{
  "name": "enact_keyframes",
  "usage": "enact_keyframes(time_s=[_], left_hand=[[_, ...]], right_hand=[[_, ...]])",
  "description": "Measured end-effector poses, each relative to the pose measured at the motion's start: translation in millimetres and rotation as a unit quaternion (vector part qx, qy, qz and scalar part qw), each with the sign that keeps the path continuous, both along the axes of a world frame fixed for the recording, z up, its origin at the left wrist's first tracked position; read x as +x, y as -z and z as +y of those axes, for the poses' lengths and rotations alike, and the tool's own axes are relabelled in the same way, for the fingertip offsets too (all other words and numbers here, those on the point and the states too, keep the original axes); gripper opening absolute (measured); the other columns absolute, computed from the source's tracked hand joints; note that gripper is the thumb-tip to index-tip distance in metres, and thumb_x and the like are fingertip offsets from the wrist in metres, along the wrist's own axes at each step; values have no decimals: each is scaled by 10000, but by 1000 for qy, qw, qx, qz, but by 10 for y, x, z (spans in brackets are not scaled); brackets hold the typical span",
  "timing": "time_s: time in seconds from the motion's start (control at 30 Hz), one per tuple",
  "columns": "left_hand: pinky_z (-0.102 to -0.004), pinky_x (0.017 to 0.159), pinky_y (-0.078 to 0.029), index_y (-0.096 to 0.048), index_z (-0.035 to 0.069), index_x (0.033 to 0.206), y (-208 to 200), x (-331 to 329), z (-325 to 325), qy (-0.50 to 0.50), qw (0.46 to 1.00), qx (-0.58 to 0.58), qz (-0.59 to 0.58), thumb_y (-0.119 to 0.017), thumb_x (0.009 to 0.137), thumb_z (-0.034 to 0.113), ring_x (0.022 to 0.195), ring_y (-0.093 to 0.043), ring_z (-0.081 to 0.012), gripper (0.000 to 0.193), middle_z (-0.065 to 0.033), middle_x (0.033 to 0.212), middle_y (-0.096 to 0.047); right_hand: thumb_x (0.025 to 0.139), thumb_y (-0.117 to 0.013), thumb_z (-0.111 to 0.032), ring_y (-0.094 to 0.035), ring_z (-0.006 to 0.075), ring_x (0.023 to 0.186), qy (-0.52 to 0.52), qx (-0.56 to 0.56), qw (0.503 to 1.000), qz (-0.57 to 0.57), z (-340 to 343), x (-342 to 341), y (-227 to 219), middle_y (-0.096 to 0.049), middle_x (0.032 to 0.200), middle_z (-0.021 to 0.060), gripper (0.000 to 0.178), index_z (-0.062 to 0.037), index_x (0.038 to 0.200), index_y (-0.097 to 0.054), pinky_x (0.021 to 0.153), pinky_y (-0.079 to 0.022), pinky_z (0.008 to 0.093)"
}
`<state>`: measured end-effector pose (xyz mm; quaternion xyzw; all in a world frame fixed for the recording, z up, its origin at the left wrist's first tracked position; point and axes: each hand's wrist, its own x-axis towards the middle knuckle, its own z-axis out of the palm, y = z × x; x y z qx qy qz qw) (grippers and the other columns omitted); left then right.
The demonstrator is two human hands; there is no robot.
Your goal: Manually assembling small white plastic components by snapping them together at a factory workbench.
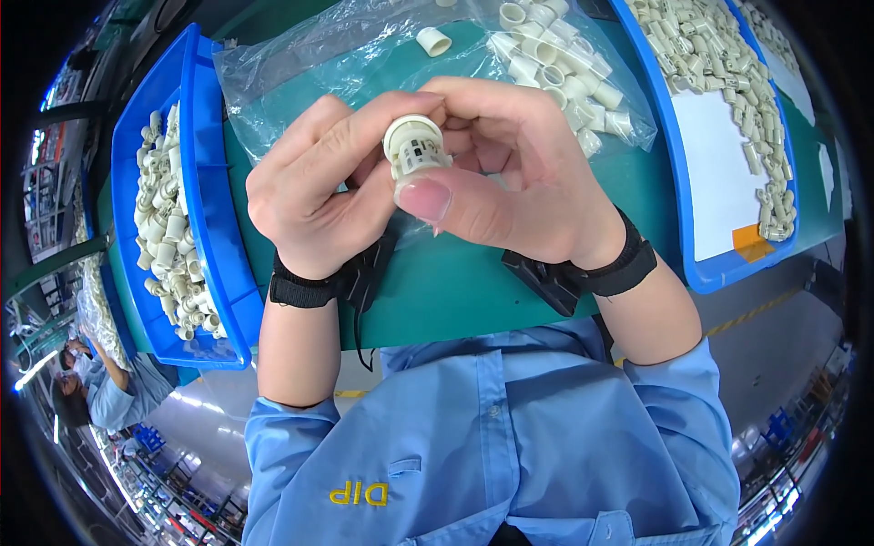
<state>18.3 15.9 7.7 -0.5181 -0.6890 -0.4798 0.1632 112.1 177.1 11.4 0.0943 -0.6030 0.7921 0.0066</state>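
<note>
Between my two hands, above the green table, is a small cream plastic cylindrical part (415,144) with a ringed top and small dark slots in its side. My left hand (319,177) pinches it from the left with curled fingers. The thumb of my right hand (528,177) presses on its lower front, while the right fingers curl behind it. Part of the piece is hidden by the fingers. Beyond my hands, a clear plastic bag (319,64) lies on the table, with cream plastic sleeves (564,77) inside it and one loose sleeve (433,41) near its middle.
A blue bin (238,227) heaped with cream fittings stands at the left. On the right, a blue tray (678,182) holds many similar pieces, white paper and an orange patch (752,243). The green table (455,282) has its near edge at my body. Another person (118,391) works far left.
</note>
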Motion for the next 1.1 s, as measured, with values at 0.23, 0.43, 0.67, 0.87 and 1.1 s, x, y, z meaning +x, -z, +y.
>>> enact_keyframes(time_s=[0.23,0.43,0.67,0.87,1.1], left_hand=[[-220,467,-356,-763,26,1040,-26,6,16,11,1000,6,-14,-774,651,-56,527,-473,-80,398,-6,627,-521],[-222,458,-349,-763,29,1042,18,-56,-18,12,1000,-13,5,-791,659,-30,518,-471,-81,389,-6,621,-521],[-227,449,-345,-768,45,1034,-37,-49,-16,6,999,-26,20,-812,661,15,512,-473,-86,377,2,599,-509],[-212,497,-366,-739,-36,1041,-71,-23,-41,29,998,-50,4,-794,681,-37,574,-498,-86,364,-25,659,-599],[-224,484,-364,-747,-13,1031,-73,-38,-48,29,998,-48,13,-816,680,-5,555,-489,-93,358,-27,649,-591]], right_hand=[[856,-754,-190,-631,121,838,25,56,997,42,-6,0,21,-637,966,77,446,54,1182,-573,690,-529,255],[887,-700,-271,-651,166,755,-5,-46,999,-18,-26,-18,-5,-630,928,109,456,58,1174,-570,637,-561,295],[939,-637,-367,-636,123,670,-41,-169,984,-33,-51,-77,115,-641,834,70,426,38,1068,-649,540,-552,263],[975,-515,-432,-643,174,672,-93,-243,964,-53,-70,-119,186,-611,805,100,518,67,1052,-632,524,-568,304],[984,-492,-420,-631,177,647,-132,-259,957,-17,-63,-153,234,-600,783,93,503,62,1032,-628,506,-566,315]])
